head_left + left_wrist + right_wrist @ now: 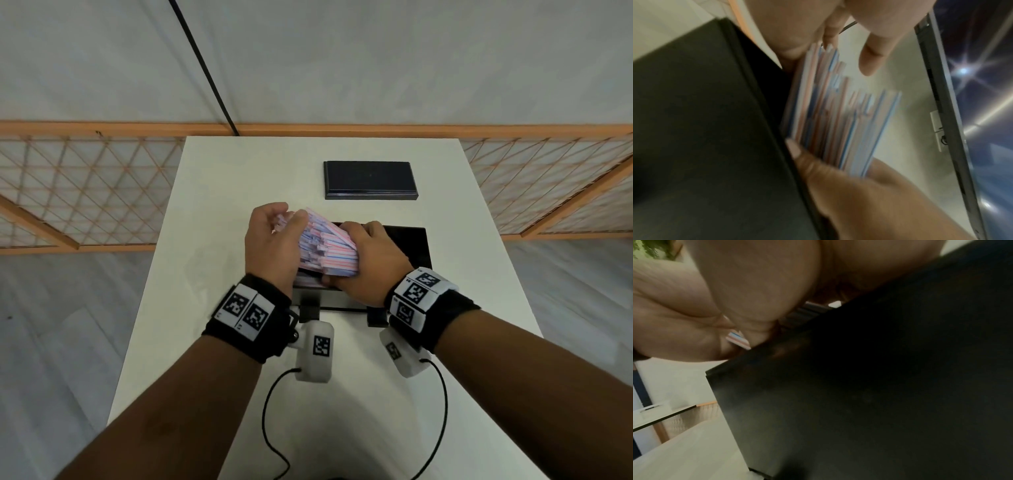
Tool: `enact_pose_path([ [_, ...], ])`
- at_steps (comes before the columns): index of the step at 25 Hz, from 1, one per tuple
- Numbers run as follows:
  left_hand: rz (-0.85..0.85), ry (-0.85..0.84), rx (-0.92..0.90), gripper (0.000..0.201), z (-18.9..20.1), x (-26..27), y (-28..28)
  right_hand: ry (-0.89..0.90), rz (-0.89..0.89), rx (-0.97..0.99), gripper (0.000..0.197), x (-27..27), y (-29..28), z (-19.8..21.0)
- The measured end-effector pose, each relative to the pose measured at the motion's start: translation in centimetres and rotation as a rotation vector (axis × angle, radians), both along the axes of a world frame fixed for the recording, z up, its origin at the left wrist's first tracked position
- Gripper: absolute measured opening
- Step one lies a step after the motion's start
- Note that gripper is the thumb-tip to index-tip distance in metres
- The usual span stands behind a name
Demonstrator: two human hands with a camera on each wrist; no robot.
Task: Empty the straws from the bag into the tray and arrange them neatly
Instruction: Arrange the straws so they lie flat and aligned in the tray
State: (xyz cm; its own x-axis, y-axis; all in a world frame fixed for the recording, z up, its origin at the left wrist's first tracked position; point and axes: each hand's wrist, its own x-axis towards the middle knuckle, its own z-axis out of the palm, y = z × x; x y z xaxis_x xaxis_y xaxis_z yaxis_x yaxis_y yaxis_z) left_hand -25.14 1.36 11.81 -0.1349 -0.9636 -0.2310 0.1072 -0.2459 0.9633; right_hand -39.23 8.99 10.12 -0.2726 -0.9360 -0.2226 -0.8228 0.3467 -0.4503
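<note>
A thick bundle of pink, blue and white striped straws (325, 246) is held between both hands just above the near black tray (411, 246). My left hand (291, 212) grips the bundle's left end, thumb over the top. My right hand (344, 253) wraps the right end, fingers over it and thumb beneath. In the left wrist view the straws (834, 113) run from the left fingers (869, 56) down to the right hand's thumb (797, 151), beside the tray's wall (715, 129). The right wrist view shows only some straw ends (737, 339) under the palm. I cannot tell whether a bag still wraps them.
A second flat black tray or lid (370, 180) lies further back on the white table (212, 205). Two small black blocks (308, 310) stand at the near tray's front edge. Wrist camera cables trail over the table's front. An orange lattice fence runs behind.
</note>
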Motion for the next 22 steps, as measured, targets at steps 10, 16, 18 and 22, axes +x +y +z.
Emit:
enact_pose_path([
  [10,0.057,-0.223,-0.23,0.018,-0.6,1.0,-0.1,0.163,0.006,-0.15,0.092,2.7,0.3,1.2],
  [16,0.132,-0.09,-0.013,0.056,-1.6,1.7,-0.7,0.17,-0.078,-0.316,0.082,-1.2,4.0,0.5],
  [18,0.175,-0.03,0.104,0.053,-1.9,1.5,-1.2,0.194,-0.105,-0.269,0.095,-2.0,4.2,0.4],
  [22,0.127,0.139,0.262,0.072,-1.6,1.2,-1.9,0.214,-0.097,-0.141,0.113,-1.9,3.1,0.9],
])
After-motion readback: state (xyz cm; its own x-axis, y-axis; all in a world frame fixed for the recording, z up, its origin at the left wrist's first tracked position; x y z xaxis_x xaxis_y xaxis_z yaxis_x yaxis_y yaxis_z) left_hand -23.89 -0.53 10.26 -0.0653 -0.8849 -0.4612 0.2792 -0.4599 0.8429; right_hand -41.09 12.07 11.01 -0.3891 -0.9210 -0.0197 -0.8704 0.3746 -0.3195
